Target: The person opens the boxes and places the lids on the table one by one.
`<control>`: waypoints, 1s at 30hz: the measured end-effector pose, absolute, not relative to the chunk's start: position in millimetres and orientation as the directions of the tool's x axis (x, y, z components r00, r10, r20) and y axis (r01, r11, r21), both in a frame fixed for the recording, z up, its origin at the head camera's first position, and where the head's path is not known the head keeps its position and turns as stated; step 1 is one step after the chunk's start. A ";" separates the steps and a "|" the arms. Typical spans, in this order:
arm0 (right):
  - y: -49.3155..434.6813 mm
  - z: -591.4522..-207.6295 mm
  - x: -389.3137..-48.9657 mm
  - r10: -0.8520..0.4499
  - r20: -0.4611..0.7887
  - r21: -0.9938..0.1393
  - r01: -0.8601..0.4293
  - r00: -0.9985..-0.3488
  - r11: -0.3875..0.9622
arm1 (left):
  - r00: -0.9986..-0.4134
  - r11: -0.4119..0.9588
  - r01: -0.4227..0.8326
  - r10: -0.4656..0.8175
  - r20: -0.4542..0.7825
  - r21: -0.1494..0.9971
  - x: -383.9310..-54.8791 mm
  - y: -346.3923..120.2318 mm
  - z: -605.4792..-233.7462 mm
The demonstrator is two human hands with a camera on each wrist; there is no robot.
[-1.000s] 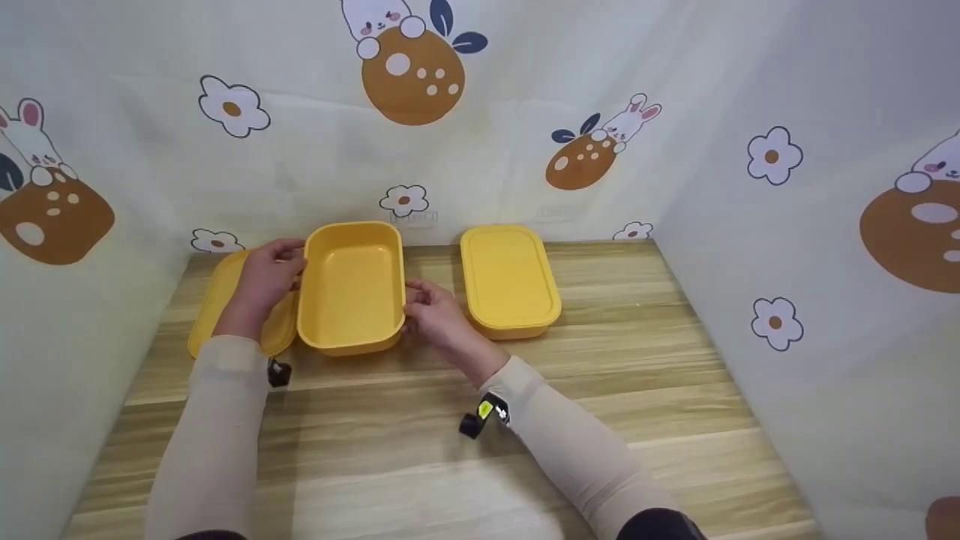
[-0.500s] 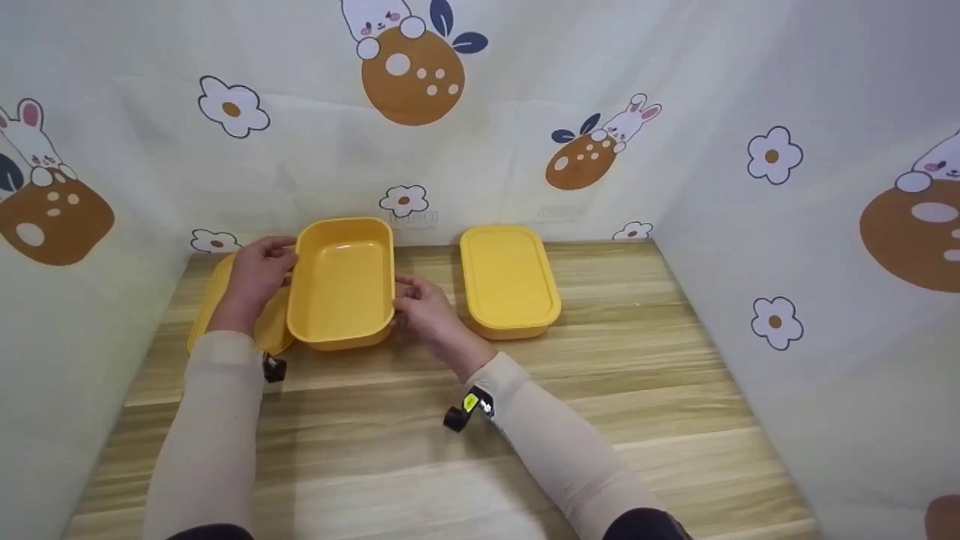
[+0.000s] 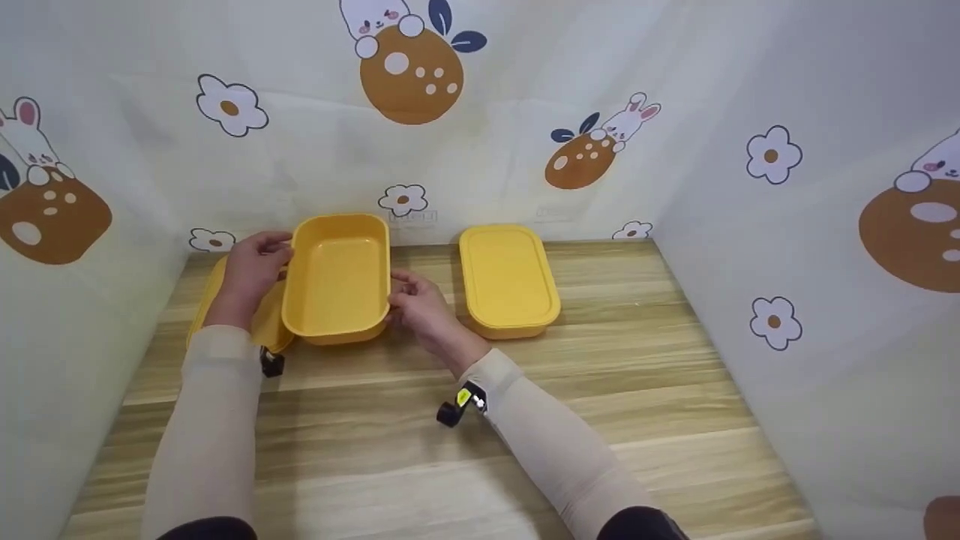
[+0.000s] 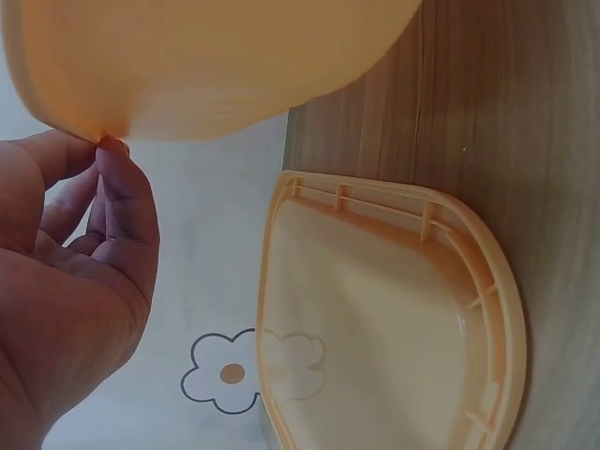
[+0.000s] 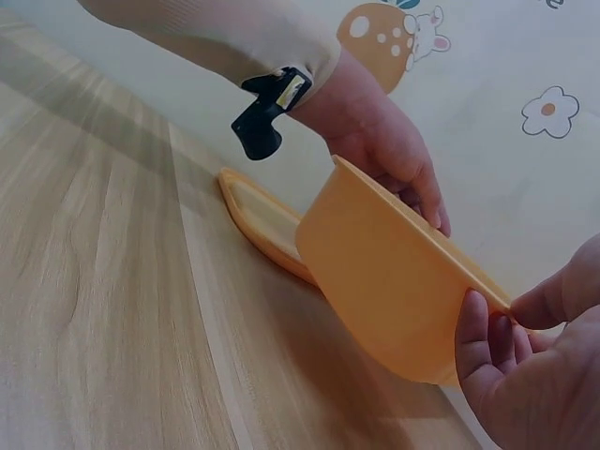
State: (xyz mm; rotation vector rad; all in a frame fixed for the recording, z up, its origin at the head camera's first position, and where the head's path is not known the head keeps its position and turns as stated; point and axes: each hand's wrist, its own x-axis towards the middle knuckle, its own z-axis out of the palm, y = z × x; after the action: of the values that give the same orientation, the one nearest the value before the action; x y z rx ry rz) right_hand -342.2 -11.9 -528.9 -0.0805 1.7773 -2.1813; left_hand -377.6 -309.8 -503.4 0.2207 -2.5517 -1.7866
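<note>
An empty yellow lunch box (image 3: 337, 277), with nothing on top, is held between both hands in the head view. My left hand (image 3: 253, 274) pinches its left rim between thumb and fingers. On the opposite side, my right hand (image 3: 431, 315) grips the right rim, thumb above and fingers underneath. The right wrist view shows the box (image 5: 384, 281) raised off the table and tilted. Below its left side, a loose yellow lid (image 4: 375, 309) lies with its ribbed inner face up. Box and left arm cover much of that lid in the head view.
A second yellow lunch box (image 3: 510, 277), lid on, stands to the right of the right hand. Patterned cloth (image 3: 300, 150) walls the wooden table (image 3: 390, 450) at the back and both sides. Black cameras (image 3: 450, 414) sit on the wrists.
Both hands have carried the lunch box a little left and toward the back, so it overlaps more of the loose lid. The closed lunch box has stayed put.
</note>
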 end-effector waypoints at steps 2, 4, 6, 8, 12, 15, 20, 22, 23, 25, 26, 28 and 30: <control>-13.1 -530.1 -343.3 -0.277 -0.153 -0.961 0.207 -0.949 -0.181 | -0.990 0.333 -0.102 -0.128 -0.062 0.938 -378.4 -309.7 -503.7; -14.8 -531.5 -343.9 -0.272 -0.150 -0.959 0.207 -0.951 -0.194 | -0.989 0.330 -0.108 -0.132 -0.067 0.938 -378.7 -310.7 -504.5; -16.8 -532.6 -343.9 -0.266 -0.154 -0.955 0.212 -0.952 -0.206 | -0.987 0.328 -0.122 -0.142 -0.079 0.937 -378.7 -311.6 -505.6; -18.7 -533.1 -343.9 -0.260 -0.163 -0.952 0.221 -0.952 -0.214 | -0.985 0.325 -0.132 -0.149 -0.087 0.936 -378.5 -312.4 -506.0; -21.3 -533.2 -344.0 -0.245 -0.175 -0.946 0.232 -0.954 -0.226 | -0.984 0.315 -0.133 -0.154 -0.088 0.940 -379.5 -312.0 -505.8; -23.5 -533.8 -344.2 -0.242 -0.168 -0.948 0.224 -0.956 -0.225 | -0.983 0.311 -0.141 -0.161 -0.094 0.940 -380.0 -313.3 -507.1; -24.4 -538.0 -344.6 -0.250 -0.176 -0.948 0.232 -0.952 -0.218 | -0.980 0.319 -0.151 -0.168 -0.101 0.936 -379.3 -313.7 -512.3; -25.0 -539.6 -344.8 -0.254 -0.183 -0.945 0.241 -0.950 -0.220 | -0.981 0.336 -0.152 -0.166 -0.101 0.929 -378.9 -313.5 -513.9; -25.4 -540.3 -344.8 -0.258 -0.186 -0.943 0.246 -0.948 -0.225 | -0.981 0.347 -0.155 -0.165 -0.103 0.925 -378.8 -313.3 -514.6; -26.4 -540.9 -344.7 -0.259 -0.185 -0.942 0.247 -0.948 -0.229 | -0.980 0.361 -0.164 -0.164 -0.110 0.918 -379.2 -312.8 -515.4; -27.0 -541.0 -344.6 -0.257 -0.185 -0.941 0.246 -0.949 -0.231 | -0.979 0.367 -0.171 -0.166 -0.117 0.914 -379.5 -312.4 -515.5; -27.9 -541.1 -344.2 -0.255 -0.186 -0.941 0.247 -0.949 -0.231 | -0.978 0.368 -0.183 -0.165 -0.130 0.912 -380.2 -311.8 -515.6; -28.1 -542.4 -344.4 -0.252 -0.190 -0.942 0.248 -0.949 -0.225 | -0.977 0.367 -0.189 -0.163 -0.137 0.911 -380.8 -310.9 -515.4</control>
State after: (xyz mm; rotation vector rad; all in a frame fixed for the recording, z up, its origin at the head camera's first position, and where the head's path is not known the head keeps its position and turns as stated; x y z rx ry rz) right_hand -344.4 -28.1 -542.4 -0.0042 1.7193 -2.2362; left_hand -380.8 -310.9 -515.4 0.3368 -2.6176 -1.7484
